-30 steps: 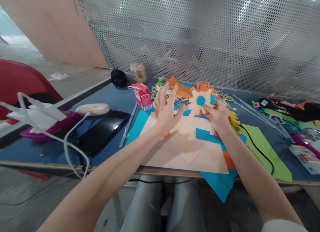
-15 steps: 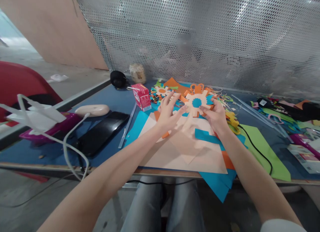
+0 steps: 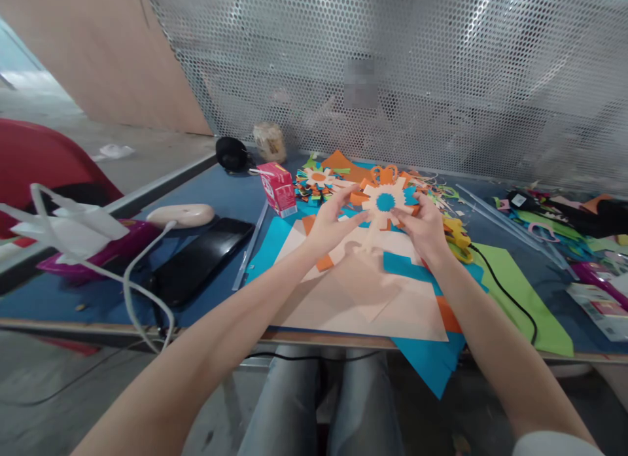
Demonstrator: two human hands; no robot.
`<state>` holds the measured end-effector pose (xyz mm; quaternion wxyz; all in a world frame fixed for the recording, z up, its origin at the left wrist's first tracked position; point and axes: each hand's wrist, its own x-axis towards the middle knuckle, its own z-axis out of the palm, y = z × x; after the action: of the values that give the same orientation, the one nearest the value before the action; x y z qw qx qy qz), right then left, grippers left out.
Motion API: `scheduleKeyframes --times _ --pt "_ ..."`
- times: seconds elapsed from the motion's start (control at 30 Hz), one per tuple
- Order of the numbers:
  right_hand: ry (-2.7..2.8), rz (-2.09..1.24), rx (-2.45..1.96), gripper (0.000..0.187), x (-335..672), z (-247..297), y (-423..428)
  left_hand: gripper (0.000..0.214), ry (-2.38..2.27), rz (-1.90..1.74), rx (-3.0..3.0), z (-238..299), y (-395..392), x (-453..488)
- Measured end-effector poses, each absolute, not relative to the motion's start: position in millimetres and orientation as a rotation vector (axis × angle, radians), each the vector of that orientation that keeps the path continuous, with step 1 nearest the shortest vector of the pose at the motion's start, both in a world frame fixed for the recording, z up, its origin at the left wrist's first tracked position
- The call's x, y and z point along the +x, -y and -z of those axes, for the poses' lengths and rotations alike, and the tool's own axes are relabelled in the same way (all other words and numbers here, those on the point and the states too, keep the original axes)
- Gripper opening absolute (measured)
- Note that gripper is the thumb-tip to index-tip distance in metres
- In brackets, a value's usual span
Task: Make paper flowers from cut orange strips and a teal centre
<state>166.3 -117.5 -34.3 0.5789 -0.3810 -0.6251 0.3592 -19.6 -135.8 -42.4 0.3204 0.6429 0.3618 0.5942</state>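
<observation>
A pale peach paper flower (image 3: 375, 202) with a scalloped blue centre (image 3: 385, 202) is held up over the stacked paper. My right hand (image 3: 422, 226) pinches its right lower edge between thumb and fingers. At the flower's left side is my left hand (image 3: 334, 226), thumb and fingers apart, the thumb tip close to or touching a petal. Below both hands lie peach sheets (image 3: 318, 312), blue strips (image 3: 409, 266) and orange pieces. Another peach paper flower (image 3: 314, 177) with an orange centre rests on the scraps behind my left hand.
A pink drink carton (image 3: 279, 189), a black phone (image 3: 206, 260) and white cables lie on the left. Yellow tool (image 3: 457, 237) with a black cord lies beside my right hand, near green paper (image 3: 530, 299). Perforated metal panel (image 3: 412, 76) stands behind the desk.
My left hand's raised, spread fingers have lowered and drawn closer toward the thumb beside the flower. My right hand keeps its pinch, and the flower stays nearly in place.
</observation>
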Motion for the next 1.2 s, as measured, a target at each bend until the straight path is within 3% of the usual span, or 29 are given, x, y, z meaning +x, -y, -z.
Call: scheduleKeyframes --times 0.53,0.77,1.0,1.2 --pt "1.458 -0.780 -0.986 0.040 161.4 34.8 119.2 0.042 -0.660 -1.472 1.032 33.5 144.6 -8.8" --pt "1.572 -0.503 -0.885 0.017 162.7 19.6 130.1 0.029 -0.942 -1.631 0.903 27.4 141.5 -17.7" --pt "1.933 -0.263 -0.606 0.007 163.7 11.1 139.1 0.047 -0.749 -1.143 0.719 17.3 142.4 -28.7" --pt "2.034 -0.191 -0.609 0.012 163.9 12.1 138.7 0.024 -0.727 -1.193 0.883 21.8 141.0 -27.6"
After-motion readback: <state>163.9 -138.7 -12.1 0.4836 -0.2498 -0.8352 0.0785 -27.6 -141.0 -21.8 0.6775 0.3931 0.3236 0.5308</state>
